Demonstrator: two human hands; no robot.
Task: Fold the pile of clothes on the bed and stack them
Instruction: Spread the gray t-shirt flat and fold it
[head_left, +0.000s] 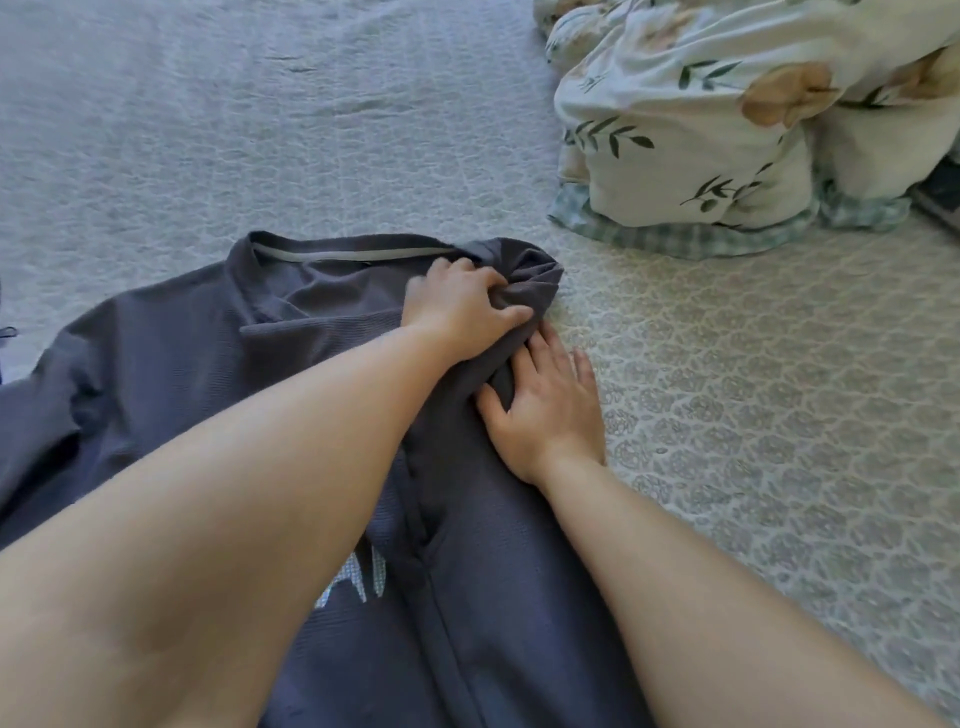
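Head view shows me a dark grey shirt (171, 364) spread on the bed (260, 130), collar away from me, with pale lettering partly hidden under my left forearm. My left hand (460, 306) reaches across and grips the bunched right shoulder and sleeve, fingers curled into the cloth. My right hand (545, 405) lies mostly flat just beside it, fingers straight, pressing on the folded side edge where it meets the bedspread; its thumb rests on the cloth. I judge this as pinning the fold line with one hand while the other tucks the sleeve inward, so the side stays straight.

A long crease runs down the shirt's right side toward me, which suggests the first lengthwise fold is underway. The left sleeve lies spread out, not yet folded. To the right of the shirt the bedspread gives open room, and beyond the collar too. A bundle of flowered bedding (727, 119) sits well apart, far right.
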